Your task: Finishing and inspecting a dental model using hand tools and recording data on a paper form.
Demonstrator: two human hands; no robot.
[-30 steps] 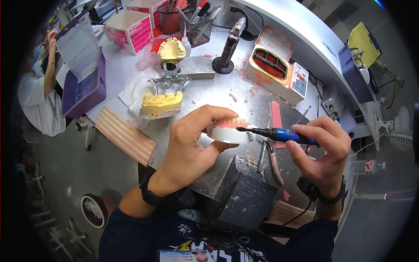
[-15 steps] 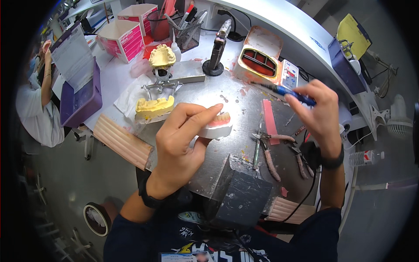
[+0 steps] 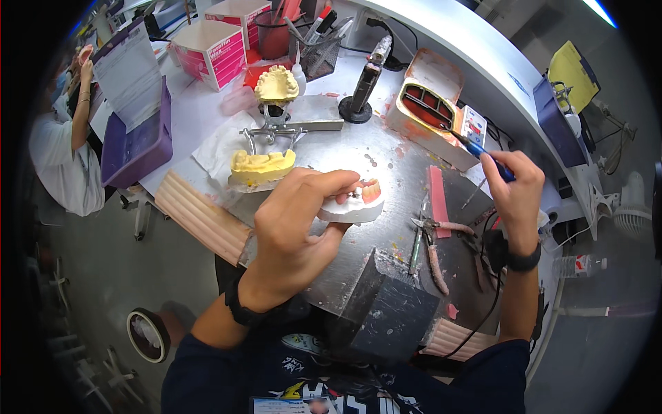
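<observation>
My left hand (image 3: pixel 293 224) is closed around a white plaster dental model (image 3: pixel 353 211), thumb and index finger on top of it. Pink wax with a row of teeth (image 3: pixel 371 191) sits at its right end; the fingers hide part of the model. Between the fingers of my right hand (image 3: pixel 516 190) is a blue electric wax knife (image 3: pixel 503 168), trailing a black cord. Its dark tip points away from me and reaches the near right edge of the wax well in a wax heater (image 3: pixel 438 143). Red wax (image 3: pixel 418 103) lies in that well, under a raised lid.
An articulator (image 3: pixel 274 132) carries two yellow casts behind my left hand. Pliers (image 3: pixel 436 265), a pink wax strip (image 3: pixel 438 200) and a dark scratched block (image 3: pixel 393 307) lie nearer. A black stand (image 3: pixel 358 93) rises behind. At far left sits another person (image 3: pixel 65 152).
My right hand has moved down and slightly right, and the wax knife's tip now meets the wax well. In my left hand the model has turned. The whole view has shifted slightly.
</observation>
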